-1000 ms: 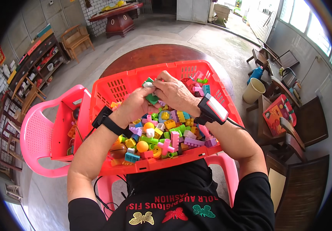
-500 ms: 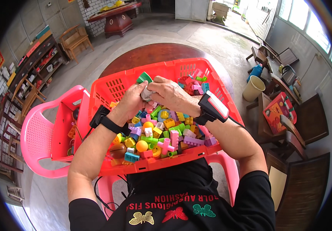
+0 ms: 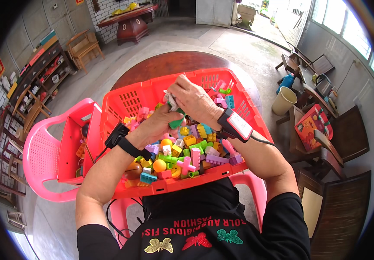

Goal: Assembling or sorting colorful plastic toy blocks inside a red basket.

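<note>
A green toy piece (image 3: 177, 121), mostly covered by my fingers, is gripped in my left hand (image 3: 157, 122). My right hand (image 3: 194, 100) pinches a whitish wipe or cloth (image 3: 170, 101) against the far end of that piece. Both hands meet over the far half of a red plastic basket (image 3: 152, 189). Below them lies a heap of colourful building blocks (image 3: 195, 157), with an orange ball (image 3: 159, 165) and a brown ball (image 3: 133, 170) among them. The piece's exact shape is hidden.
The basket rests partly on a round brown table (image 3: 169, 60). At left, a pink plastic chair (image 3: 44, 130) holds a smaller red box (image 3: 67, 158) with more toys. A cream bin (image 3: 285, 102) and wooden chairs stand to the right. A black cable (image 3: 263, 139) runs from my right wrist.
The green piece has turned from pointing up and away to pointing down toward me. My right hand has shifted up and left with the cloth, now at the piece's far end.
</note>
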A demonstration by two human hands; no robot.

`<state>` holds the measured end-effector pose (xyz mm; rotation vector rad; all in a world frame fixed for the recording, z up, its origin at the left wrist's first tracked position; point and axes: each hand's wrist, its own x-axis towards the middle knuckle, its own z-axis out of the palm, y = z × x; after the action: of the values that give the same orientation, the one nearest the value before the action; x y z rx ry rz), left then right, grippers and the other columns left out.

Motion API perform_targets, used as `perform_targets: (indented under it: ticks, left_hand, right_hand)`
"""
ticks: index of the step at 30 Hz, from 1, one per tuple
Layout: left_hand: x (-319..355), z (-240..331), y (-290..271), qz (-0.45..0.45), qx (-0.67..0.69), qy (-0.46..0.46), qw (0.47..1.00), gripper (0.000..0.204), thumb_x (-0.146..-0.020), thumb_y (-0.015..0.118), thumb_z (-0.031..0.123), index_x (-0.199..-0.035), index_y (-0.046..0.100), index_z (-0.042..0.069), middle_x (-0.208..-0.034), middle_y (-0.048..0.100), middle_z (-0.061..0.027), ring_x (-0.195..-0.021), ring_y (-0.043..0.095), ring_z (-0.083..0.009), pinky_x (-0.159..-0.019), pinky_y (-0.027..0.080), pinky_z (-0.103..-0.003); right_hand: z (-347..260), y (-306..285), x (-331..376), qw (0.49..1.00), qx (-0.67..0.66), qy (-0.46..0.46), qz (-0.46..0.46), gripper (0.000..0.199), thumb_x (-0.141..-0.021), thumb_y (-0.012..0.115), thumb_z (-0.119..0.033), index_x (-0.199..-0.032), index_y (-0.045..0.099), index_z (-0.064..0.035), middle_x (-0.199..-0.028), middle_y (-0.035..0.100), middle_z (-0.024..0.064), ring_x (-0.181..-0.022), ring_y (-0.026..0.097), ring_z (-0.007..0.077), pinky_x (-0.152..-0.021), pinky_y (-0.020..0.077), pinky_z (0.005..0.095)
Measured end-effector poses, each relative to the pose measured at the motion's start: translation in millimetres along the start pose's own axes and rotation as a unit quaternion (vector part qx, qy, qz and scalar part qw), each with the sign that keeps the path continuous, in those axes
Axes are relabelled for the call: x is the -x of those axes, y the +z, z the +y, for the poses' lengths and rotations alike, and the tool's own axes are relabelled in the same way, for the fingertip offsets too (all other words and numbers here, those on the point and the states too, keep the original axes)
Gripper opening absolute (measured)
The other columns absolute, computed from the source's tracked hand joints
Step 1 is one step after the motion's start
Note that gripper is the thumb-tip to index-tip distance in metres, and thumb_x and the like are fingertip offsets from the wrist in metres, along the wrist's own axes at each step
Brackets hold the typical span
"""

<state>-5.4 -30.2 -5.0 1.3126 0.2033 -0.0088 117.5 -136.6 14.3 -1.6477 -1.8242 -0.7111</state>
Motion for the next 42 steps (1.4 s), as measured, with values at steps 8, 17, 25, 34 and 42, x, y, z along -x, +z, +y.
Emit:
perform_targets:
  ticks: [8,17,25,34,42]
  left_hand:
    - [-2,12,-20,-0.045,0.037,0.017,0.998,0.009,-0.086,0.053,0.015,-0.091,0.053,0.007,-0.075,0.053,-0.0024,-0.061,0.053,-0.0121,-0.058,0.048,-0.030]
    - [-1,12,-18,-0.015,-0.012,0.035,0.999,0.051,-0.094,0.032,0.057,-0.097,0.052,0.010,-0.075,0.053,-0.0014,-0.064,0.056,-0.0126,-0.061,0.049,-0.030]
    - [0,15,-1,0.088,0.051,0.086,0.991,0.049,-0.096,0.030,0.053,-0.104,0.052,0.010,-0.089,0.058,-0.0037,-0.070,0.057,-0.0108,-0.060,0.049,-0.029]
    - [-3,-7,-9,-0.024,-0.002,0.048,0.999,0.038,-0.096,0.037,0.047,-0.105,0.052,0.013,-0.084,0.059,-0.0046,-0.063,0.055,-0.0102,-0.052,0.048,-0.027]
    - [0,6,2,-0.015,-0.024,0.047,0.999,0.018,-0.088,0.053,0.021,-0.097,0.051,0.005,-0.076,0.055,-0.0050,-0.059,0.054,-0.0111,-0.049,0.047,-0.026]
  right_hand:
    - [-6,1,4,0.994,-0.097,0.023,-0.040,0.013,-0.075,0.061,-0.005,-0.087,0.060,0.0001,-0.088,0.051,0.0095,-0.087,0.052,0.0264,-0.074,0.0486,0.0326]
    - [-6,1,9,0.977,-0.170,0.127,-0.032,0.011,-0.075,0.058,-0.012,-0.081,0.061,-0.0024,-0.078,0.054,0.0124,-0.079,0.056,0.0307,-0.069,0.0482,0.0395]
    - [-16,6,8,0.976,-0.207,0.055,-0.036,0.017,-0.072,0.058,-0.001,-0.089,0.059,-0.0009,-0.088,0.050,0.0137,-0.079,0.057,0.0323,-0.069,0.0489,0.0391]
    - [-9,-6,1,0.992,-0.100,0.066,0.028,0.024,-0.070,0.056,0.003,-0.092,0.049,-0.0025,-0.088,0.047,0.0140,-0.080,0.054,0.0336,-0.068,0.0489,0.0396]
    - [2,4,2,0.998,0.017,0.047,-0.026,0.022,-0.067,0.060,0.001,-0.089,0.057,0.0001,-0.087,0.049,0.0103,-0.088,0.050,0.0253,-0.075,0.0485,0.0333]
